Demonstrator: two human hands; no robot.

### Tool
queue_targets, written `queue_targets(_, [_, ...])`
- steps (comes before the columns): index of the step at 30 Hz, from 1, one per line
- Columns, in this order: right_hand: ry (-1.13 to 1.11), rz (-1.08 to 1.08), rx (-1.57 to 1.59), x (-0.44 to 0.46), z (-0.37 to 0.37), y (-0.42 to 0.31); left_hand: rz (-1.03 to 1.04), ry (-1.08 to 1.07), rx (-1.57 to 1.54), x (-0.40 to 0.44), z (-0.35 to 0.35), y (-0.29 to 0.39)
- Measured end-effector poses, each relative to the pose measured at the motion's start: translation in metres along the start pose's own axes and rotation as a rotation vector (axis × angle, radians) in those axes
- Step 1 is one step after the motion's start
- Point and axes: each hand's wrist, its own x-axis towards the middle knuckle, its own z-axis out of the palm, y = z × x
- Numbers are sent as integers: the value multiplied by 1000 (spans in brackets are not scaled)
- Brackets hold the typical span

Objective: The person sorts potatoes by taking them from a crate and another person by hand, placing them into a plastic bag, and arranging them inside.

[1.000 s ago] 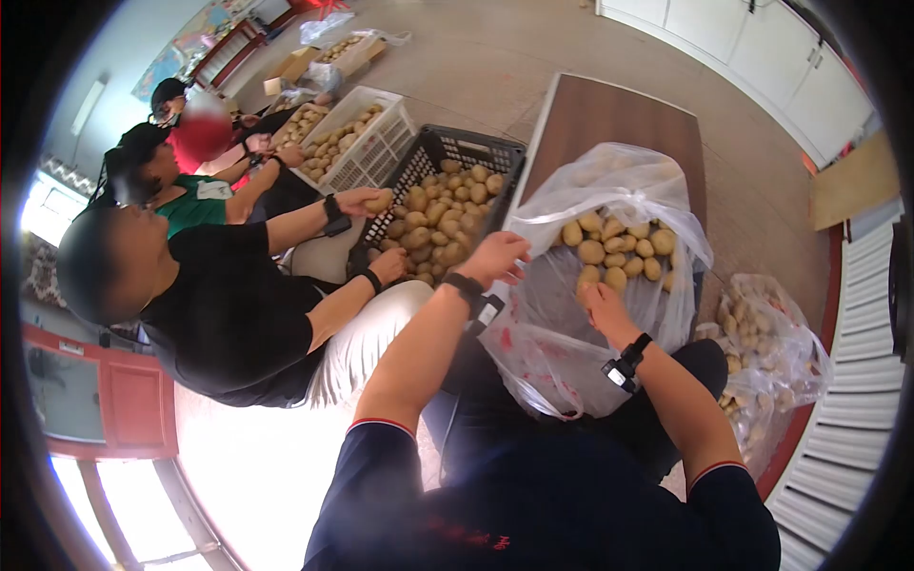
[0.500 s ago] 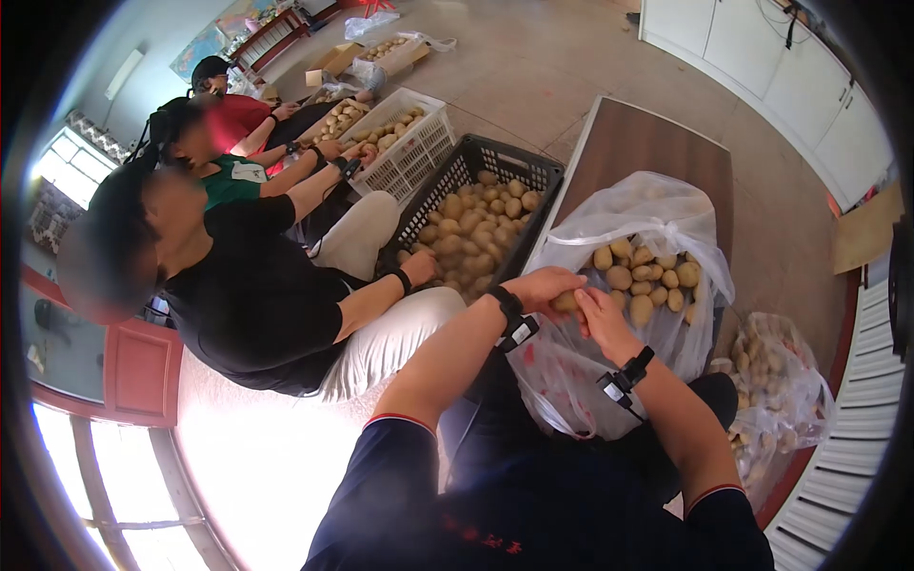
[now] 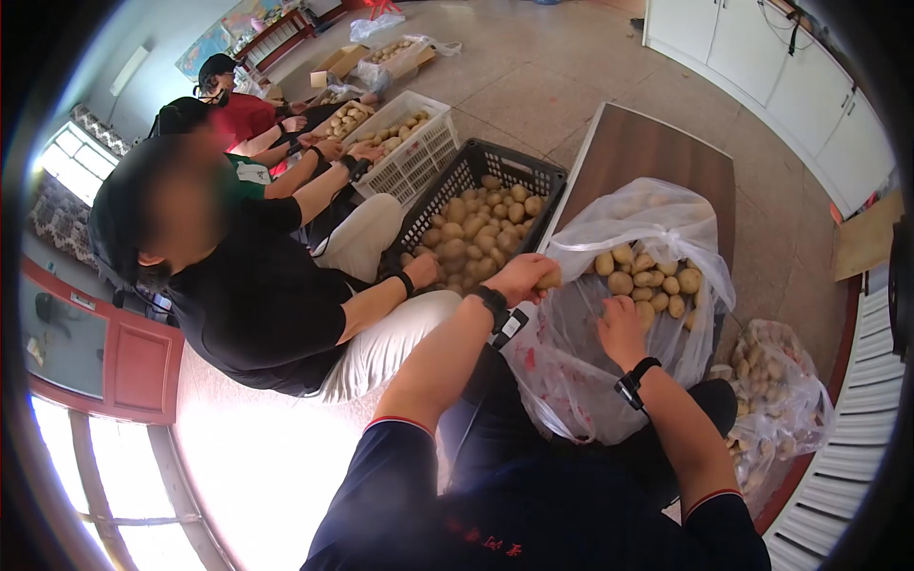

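Note:
My left hand (image 3: 521, 278) is closed on a potato (image 3: 548, 279) above the left edge of an open clear plastic bag (image 3: 571, 357). Inside the bag, several potatoes (image 3: 649, 278) lie toward its far side. Over the bag's right part is my right hand (image 3: 622, 330), its fingers bent beside a potato; whether it grips anything is unclear. The bag rests against a brown board (image 3: 631, 157). Left of it stands a black crate (image 3: 555, 181) with many potatoes. Each of my wrists carries a black band.
A co-worker in black (image 3: 257, 295) sits at the left, one hand at the black crate. Two more people sit beyond, near a white crate (image 3: 443, 143). Filled clear bags (image 3: 776, 376) stand at the right. White cabinets (image 3: 743, 67) line the back right.
My hands came together around a potato, then parted. The left now holds a potato farther left, and the right has moved back over the bag. The view has shifted.

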Motion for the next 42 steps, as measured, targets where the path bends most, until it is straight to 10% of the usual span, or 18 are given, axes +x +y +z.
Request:
queue_targets(5, [-13, -1, -119, -7, -2, 8, 85, 161, 36, 7, -24, -23])
queue_targets(9, [-49, 4, -144, -7, -6, 5, 412, 268, 702, -1, -42, -22])
queue_targets(11, [-49, -11, -145, -6, -5, 6, -150, 505, -553, 5, -43, -20])
queue_targets(19, [-76, -42, -220, -11, -5, 2, -75, 637, -628, 10, -83, -61])
queue_targets(22, [-161, 31, -237, -12, -6, 0, 318, 524, 248, 53, -151, -162])
queue_targets(24, [-150, 10, -237, -14, -5, 1, 232, 543, 66, 52, -154, -163])
queue_targets(30, [-113, -17, -211, -21, -5, 0, 60, 517, 1108, 17, -119, -99])
queue_targets(33, [-124, -5, -218, -24, -5, -1, 327, 686, 722, 45, -148, -150])
queue_targets(42, [-206, 29, -122, -33, -6, 9, -26, 465, 1339, 2, -108, -79])
